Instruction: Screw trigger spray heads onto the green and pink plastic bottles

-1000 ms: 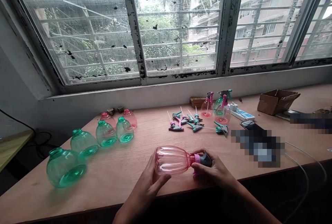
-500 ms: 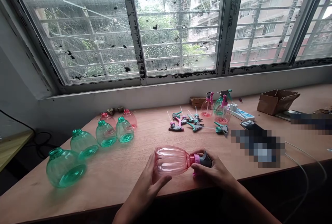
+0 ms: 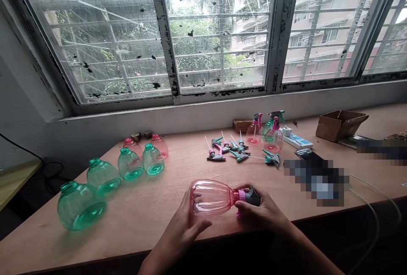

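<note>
Pink bottle: on its side between the 2 hands, base to the left and neck to the right, near the front edge of the table; whether it touches the wood I cannot tell.
Spray head: seated at the bottle's neck, its pink collar up against the red threads, its trigger pointing down toward the person.
Left hand: cupped at the base, fingers passing behind it, thumb spread apart from the wall; how firmly the fingers press I cannot tell.
Right hand: thumb and fingers pinching the spray head at the collar.
Step at the neck: by the look of it, screwing the collar onto the bottle.
Next turn: seems to call for a steady left hold on the base while the right twists; a loose left grip could let the body spin too.
Green bottles: 4 standing at the left, necks uncapped, with 2 uncapped red-pink bottles behind.
Loose spray heads: a tangle beyond the hands, tubes sticking out, in the way of a straight reach to the back.
Fitted bottles: 3, upright, near the power strip.
Right side: a phone-like dark object, partly blurred, and a carton farther back.
</note>
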The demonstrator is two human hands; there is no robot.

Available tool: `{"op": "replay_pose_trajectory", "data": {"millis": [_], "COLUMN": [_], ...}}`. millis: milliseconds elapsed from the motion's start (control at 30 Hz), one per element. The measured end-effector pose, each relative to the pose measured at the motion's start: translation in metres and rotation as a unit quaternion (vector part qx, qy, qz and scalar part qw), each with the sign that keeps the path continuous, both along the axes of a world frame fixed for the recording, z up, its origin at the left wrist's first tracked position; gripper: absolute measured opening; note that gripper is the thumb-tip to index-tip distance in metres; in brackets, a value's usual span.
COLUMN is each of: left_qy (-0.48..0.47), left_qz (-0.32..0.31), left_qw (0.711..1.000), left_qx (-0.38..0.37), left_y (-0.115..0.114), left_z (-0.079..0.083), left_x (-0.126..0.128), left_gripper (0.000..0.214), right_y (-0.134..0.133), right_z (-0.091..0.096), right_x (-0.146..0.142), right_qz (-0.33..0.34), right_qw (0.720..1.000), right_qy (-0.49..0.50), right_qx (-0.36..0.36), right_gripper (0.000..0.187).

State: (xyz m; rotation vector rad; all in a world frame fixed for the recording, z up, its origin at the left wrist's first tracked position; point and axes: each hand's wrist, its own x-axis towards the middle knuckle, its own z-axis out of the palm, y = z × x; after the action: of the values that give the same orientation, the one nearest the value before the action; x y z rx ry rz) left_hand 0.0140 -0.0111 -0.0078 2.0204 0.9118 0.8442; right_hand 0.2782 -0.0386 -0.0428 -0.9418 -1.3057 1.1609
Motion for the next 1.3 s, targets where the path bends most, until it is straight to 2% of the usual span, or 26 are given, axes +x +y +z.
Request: {"op": "replay_pose_trajectory", "data": {"millis": [100,200,367,467,767,933,1133,1300], "left_qy": [-0.012,-0.01,0.002,0.011,-0.02,-0.018,-0.012,-0.03], "left_qz": [0.01,0.026,0.018,0.019,0.03,0.041,0.045,0.043], "left_qw": [1.0,1.0,1.0,1.0,0.999,0.998,0.999,0.997], "left_qx": [0.004,0.006,0.014,0.002,-0.041,-0.035,-0.028,-0.056], "left_y": [0.001,0.002,0.002,0.003,0.003,0.004,0.004,0.003], "left_z": [-0.002,-0.008,-0.014,-0.013,-0.005,-0.007,-0.004,-0.005], "left_x": [0.0,-0.001,-0.003,-0.004,-0.002,-0.002,-0.002,-0.003], "left_gripper": [0.079,0.083,0.089,0.095,0.075,0.077,0.066,0.076], "right_y": [0.0,0.0,0.001,0.001,0.0,0.001,0.002,0.001], "right_z": [0.0,0.0,-0.001,-0.001,0.003,0.002,-0.001,0.001], "right_x": [0.0,0.0,0.0,0.001,-0.002,-0.001,-0.001,-0.001], "right_qz": [-0.003,-0.004,-0.003,-0.004,-0.002,-0.008,-0.018,-0.014], "right_qw": [1.0,1.0,1.0,1.0,1.0,1.0,1.0,1.0], "right_qy": [0.006,0.015,0.013,0.012,0.01,0.005,0.018,0.017], "right_qx": [0.0,-0.003,-0.005,0.0,-0.001,-0.007,-0.002,0.005], "right_gripper": [0.04,0.039,0.039,0.04,0.039,0.042,0.042,0.037]}}
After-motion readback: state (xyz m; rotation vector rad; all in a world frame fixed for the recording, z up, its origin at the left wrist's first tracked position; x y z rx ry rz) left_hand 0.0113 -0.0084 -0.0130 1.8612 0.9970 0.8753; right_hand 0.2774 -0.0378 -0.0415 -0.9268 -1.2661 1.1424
